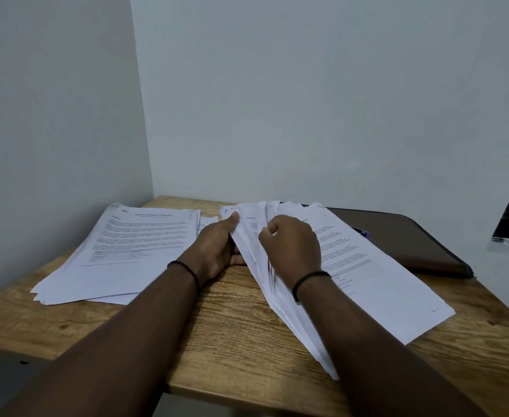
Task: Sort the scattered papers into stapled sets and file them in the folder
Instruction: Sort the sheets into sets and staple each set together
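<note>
Head view: sorting step, nothing stapled yet. Left hand [217, 251] thumb pins the fanned stack [352, 266] at centre-right; right hand [292, 245] fingers curl, pinching sheets. Sorted pile [127, 251] lies left, folder [412, 242] far right. Next: pull one sheet free.

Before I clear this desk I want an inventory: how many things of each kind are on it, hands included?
Paper piles: 2, the flat pile on the left and the fanned stack both hands grip
Brown folder: 1
Small purple item beside the folder, too hidden to name: 1
Hands: 2, left hand, right hand
Wristbands: 2
Total: 8
</note>
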